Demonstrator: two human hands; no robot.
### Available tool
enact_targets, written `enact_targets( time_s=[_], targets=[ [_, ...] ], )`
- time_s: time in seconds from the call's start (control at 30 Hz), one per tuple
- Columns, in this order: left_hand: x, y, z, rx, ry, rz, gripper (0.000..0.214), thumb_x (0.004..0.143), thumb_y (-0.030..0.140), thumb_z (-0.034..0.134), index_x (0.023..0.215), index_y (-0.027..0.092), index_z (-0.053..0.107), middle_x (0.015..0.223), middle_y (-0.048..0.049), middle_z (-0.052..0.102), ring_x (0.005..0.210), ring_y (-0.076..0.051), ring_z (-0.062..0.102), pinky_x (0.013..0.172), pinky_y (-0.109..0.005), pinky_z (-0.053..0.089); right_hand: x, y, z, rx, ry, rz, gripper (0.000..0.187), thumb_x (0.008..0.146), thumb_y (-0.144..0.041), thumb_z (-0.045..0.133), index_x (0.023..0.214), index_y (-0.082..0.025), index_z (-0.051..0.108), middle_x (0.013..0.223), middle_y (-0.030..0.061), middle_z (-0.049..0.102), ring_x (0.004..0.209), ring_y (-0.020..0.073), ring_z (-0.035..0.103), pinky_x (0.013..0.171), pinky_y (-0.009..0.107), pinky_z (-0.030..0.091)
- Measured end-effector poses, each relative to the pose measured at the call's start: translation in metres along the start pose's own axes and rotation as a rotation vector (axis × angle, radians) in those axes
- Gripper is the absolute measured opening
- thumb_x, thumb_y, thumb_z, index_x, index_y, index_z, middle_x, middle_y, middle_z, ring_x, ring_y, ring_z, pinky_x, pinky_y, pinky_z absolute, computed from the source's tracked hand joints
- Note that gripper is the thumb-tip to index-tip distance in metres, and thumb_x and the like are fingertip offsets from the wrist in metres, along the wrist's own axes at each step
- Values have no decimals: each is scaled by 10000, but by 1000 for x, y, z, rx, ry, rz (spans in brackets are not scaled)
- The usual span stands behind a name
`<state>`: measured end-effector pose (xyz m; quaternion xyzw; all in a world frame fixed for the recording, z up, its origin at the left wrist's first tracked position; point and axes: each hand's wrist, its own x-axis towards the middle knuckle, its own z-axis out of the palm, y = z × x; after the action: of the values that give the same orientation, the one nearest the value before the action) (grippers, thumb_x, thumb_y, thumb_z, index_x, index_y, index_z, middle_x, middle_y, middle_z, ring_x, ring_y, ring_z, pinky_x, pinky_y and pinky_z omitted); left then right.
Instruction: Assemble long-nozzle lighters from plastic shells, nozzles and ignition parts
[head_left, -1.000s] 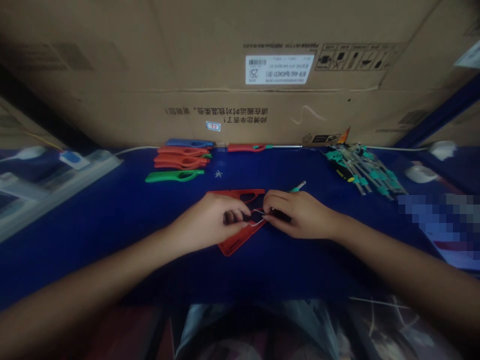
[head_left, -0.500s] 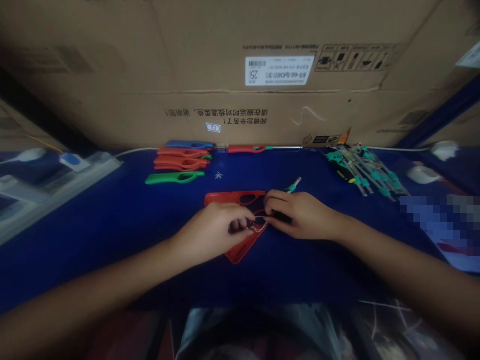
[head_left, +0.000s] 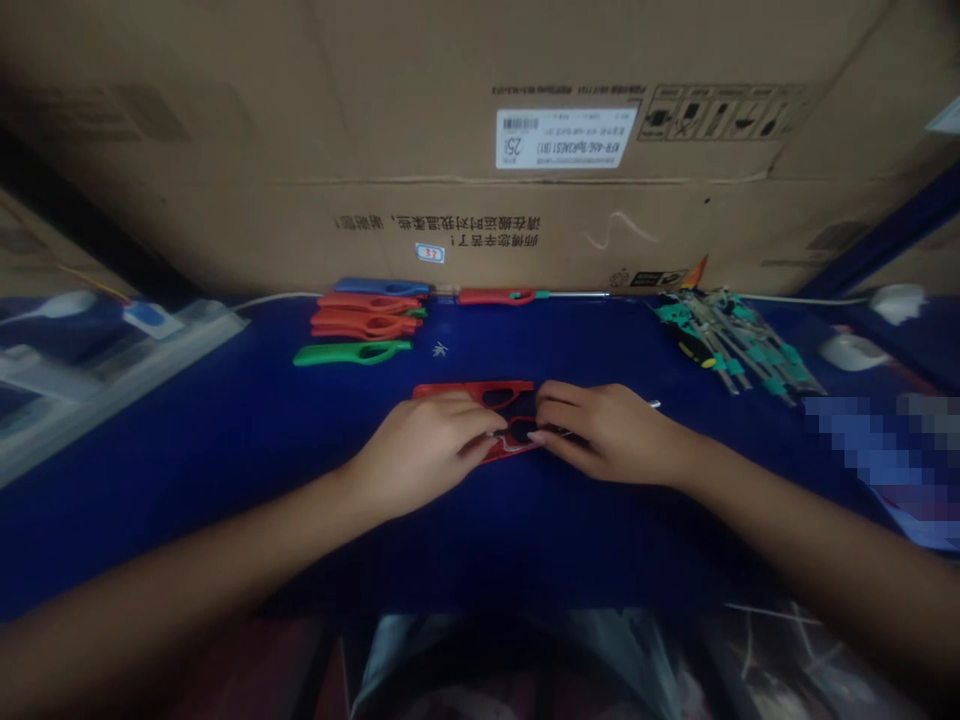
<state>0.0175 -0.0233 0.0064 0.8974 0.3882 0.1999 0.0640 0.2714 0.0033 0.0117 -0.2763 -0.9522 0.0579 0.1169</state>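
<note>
Two red lighter shell halves lie on the blue table in front of me. The far half [head_left: 517, 387] lies flat, partly behind my left hand [head_left: 427, 445]; the near half [head_left: 519, 447] is mostly covered by it. My left thumb and fingertips are pinched over the near half, beside a thin white wire [head_left: 508, 443]; exactly what they grip is hidden. My right hand [head_left: 607, 430] is closed at the right end of the near half, its thumb and forefinger pinched. The bright tip of a lighter's metal tube [head_left: 655, 404] sticks out behind that hand.
Red, blue and green lighter shells [head_left: 352, 354] lie at the back left. A lighter with a red handle [head_left: 487, 297] rests against the cardboard [head_left: 300, 230]. Teal-and-metal lighter tubes [head_left: 739, 340] and a black-yellow screwdriver [head_left: 696, 348] are piled back right. Small metal screws [head_left: 439, 350] lie mid-table.
The near shell half has swung closer to lying parallel with the far half. The metal tube has turned from pointing away to pointing right. My left fingers have closed together more.
</note>
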Motion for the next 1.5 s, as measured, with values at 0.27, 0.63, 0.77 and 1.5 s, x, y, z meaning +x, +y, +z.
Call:
enact_targets(
  time_s=[0.27, 0.63, 0.77, 1.5],
  targets=[
    [-2, 6, 1, -40, 22, -15, 121, 929, 232, 639, 1000, 219, 735, 937, -21, 763, 878, -207, 726, 775, -315, 563, 5, -8, 15, 111, 166, 62, 162, 965, -263, 586, 1090, -203, 670, 1082, 30, 685, 886, 140, 681, 687, 242, 483],
    [-2, 14, -9, -110, -152, -85, 199, 863, 304, 699, 1057, 263, 715, 960, 6, 757, 863, -196, 722, 750, -291, 537, 6, -8, 18, 254, 148, 53, 108, 951, -181, 606, 1002, -208, 697, 1026, 19, 686, 896, 141, 685, 749, 238, 511],
    [-3, 14, -9, -81, -118, -107, 204, 883, 330, 689, 1073, 260, 719, 996, 10, 766, 871, -195, 734, 729, -285, 540, 6, -6, 18, 199, 139, 53, 108, 957, -176, 587, 998, -205, 683, 1025, 22, 694, 848, 136, 683, 700, 233, 484],
    [-3, 11, -6, 64, -128, -62, 254, 876, 287, 707, 1128, 255, 710, 1096, -12, 761, 1009, -235, 721, 863, -338, 568, 1, 2, 11, -51, 138, -60, 174, 1012, -228, 497, 1016, -173, 662, 1022, 39, 682, 735, 123, 635, 598, 257, 424]
  ],
)
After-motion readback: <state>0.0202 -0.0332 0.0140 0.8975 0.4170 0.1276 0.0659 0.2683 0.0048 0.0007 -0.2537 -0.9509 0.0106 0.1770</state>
